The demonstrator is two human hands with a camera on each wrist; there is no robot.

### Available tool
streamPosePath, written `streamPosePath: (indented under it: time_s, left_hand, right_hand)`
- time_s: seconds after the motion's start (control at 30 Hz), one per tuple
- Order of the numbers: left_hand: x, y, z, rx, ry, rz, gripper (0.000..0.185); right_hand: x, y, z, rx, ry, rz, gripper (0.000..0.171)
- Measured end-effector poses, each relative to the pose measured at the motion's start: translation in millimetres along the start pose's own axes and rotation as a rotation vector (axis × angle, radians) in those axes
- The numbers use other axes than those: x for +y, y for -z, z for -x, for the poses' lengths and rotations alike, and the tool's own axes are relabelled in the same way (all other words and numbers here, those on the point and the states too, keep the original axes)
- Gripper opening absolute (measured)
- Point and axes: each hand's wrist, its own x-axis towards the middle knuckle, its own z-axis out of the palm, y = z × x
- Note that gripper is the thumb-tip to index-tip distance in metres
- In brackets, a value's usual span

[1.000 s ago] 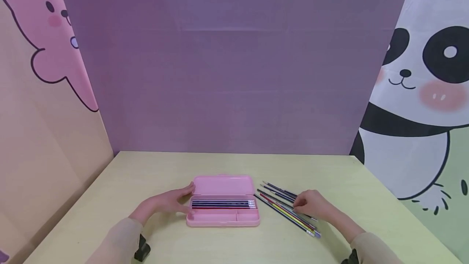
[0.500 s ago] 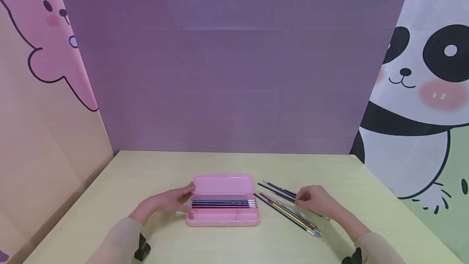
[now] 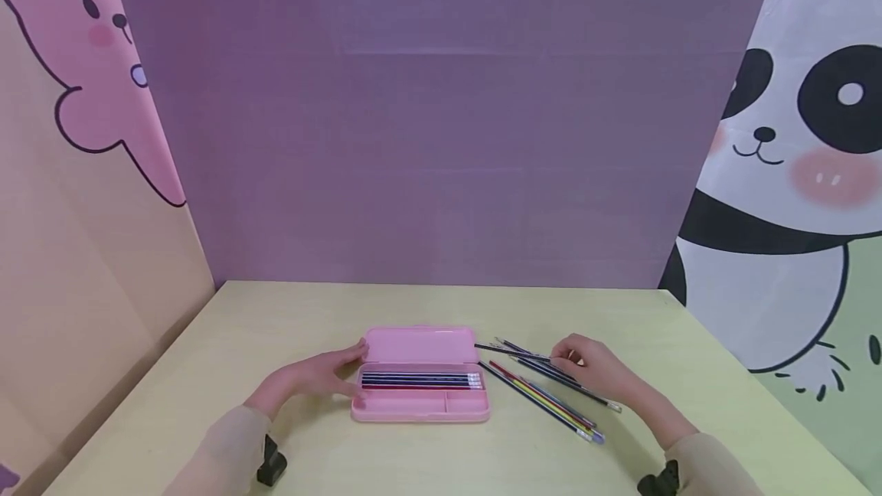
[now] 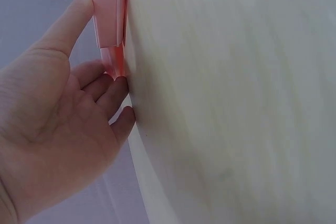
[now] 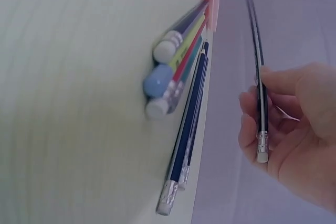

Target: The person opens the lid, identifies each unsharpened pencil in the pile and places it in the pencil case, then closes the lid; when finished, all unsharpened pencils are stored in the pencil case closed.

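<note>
In the head view, an open pink pencil case (image 3: 420,417) lies on the table with several dark pencils (image 3: 416,383) in its rear compartment. My left hand (image 3: 320,375) rests against the case's left end, thumb at the tray and fingers by the lid (image 3: 420,345). My right hand (image 3: 594,366) pinches a dark striped pencil (image 5: 263,111) near its eraser end. That pencil is raised off the table, its far end pointing left toward the lid. Below it lie loose dark pencils (image 3: 572,384). A coloured bunch of pencils (image 3: 540,400) lies nearer, some with white or blue ends.
The pale wooden table (image 3: 310,450) runs back to a purple backdrop (image 3: 441,136). Panels with a pink cartoon animal (image 3: 83,60) and a panda (image 3: 779,190) stand at the sides. A small wrist camera (image 3: 272,461) sits on the left wrist.
My right hand has drawn one dark pencil from the loose group and lifted it, turning it toward the case. The left hand has stayed at the case's left end.
</note>
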Motion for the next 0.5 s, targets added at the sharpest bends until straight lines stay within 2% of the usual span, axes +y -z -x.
streamPosePath:
  time_s: [0.3,0.5]
  left_hand:
    - [-1.0,-0.6,-0.1,0.005,0.023,0.009,0.094]
    - [-0.8,-0.2,-1.1,0.007,0.019,0.011,0.094]
  right_hand:
    - [-3,-9,-4,0.084,0.035,-0.015,0.005]
    - [-11,-13,-14,0.093,0.014,-0.015,0.005]
